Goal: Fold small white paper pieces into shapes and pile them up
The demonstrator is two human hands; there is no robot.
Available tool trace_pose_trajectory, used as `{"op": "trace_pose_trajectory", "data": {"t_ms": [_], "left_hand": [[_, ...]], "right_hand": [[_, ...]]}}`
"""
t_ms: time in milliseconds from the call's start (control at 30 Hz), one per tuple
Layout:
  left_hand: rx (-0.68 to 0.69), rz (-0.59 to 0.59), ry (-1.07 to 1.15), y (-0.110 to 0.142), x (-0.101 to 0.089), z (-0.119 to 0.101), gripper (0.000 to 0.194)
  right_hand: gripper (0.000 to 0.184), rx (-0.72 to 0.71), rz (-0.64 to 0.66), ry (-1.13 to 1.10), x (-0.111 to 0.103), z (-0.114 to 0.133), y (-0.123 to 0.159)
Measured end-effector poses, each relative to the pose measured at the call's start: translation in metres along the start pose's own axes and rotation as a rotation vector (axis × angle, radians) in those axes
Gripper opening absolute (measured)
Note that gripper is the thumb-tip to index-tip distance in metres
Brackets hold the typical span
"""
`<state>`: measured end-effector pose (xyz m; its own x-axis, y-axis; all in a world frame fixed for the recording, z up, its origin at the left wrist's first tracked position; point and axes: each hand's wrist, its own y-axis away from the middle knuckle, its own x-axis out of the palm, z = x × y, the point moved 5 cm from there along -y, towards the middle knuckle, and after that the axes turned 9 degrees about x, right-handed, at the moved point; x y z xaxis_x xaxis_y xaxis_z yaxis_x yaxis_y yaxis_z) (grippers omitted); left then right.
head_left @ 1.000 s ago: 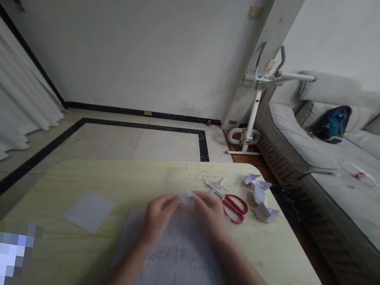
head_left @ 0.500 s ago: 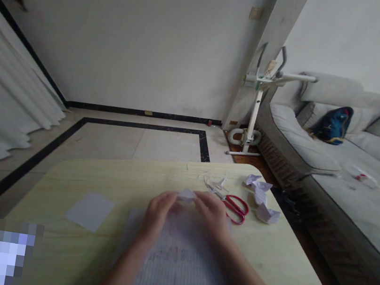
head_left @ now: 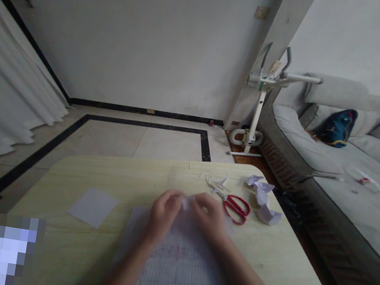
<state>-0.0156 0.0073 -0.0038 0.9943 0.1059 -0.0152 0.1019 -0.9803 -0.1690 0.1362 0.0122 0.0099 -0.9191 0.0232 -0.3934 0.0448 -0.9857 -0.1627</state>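
Between my two hands is a small piece of white folded paper [head_left: 187, 203], pinched at both sides. My left hand [head_left: 165, 212] closes on its left side with bent fingers. On the other side my right hand [head_left: 208, 215] grips it between thumb and fingers. Both hands are over the top part of a lined sheet with writing [head_left: 178, 269], lying on the table. Red-handled scissors [head_left: 236, 209] lie just right of my right hand. A loose square of white paper [head_left: 93, 207] rests to the left of my left hand.
Several folded paper pieces [head_left: 263, 198] lie along the right edge of the pale wooden table [head_left: 285, 266]. Thin paper scraps [head_left: 221, 183] lie beyond the scissors. A grey sofa [head_left: 361, 163] with a person at its far end and an exercise machine [head_left: 258, 105] stand behind.
My fingers have shifted on the small paper, and less of its flat face shows between them now. The view has turned slightly; the other things stay in place.
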Motion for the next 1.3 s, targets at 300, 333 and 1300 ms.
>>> {"op": "trace_pose_trajectory", "data": {"t_ms": [300,333,1300], "left_hand": [[-0.011,0.056,-0.021,0.0026,0.0011,0.0056,0.023],[0.000,0.063,-0.035,0.0023,0.0013,0.0054,0.023],[0.137,0.104,-0.203,0.0008,0.0011,0.0018,0.022]], "right_hand": [[0.011,-0.010,-0.029,0.010,0.0004,0.0017,0.0013],[0.011,-0.012,-0.029,0.007,0.0007,0.0012,0.0013],[0.016,0.000,0.081,0.014,0.0071,0.0032,0.0009]]}}
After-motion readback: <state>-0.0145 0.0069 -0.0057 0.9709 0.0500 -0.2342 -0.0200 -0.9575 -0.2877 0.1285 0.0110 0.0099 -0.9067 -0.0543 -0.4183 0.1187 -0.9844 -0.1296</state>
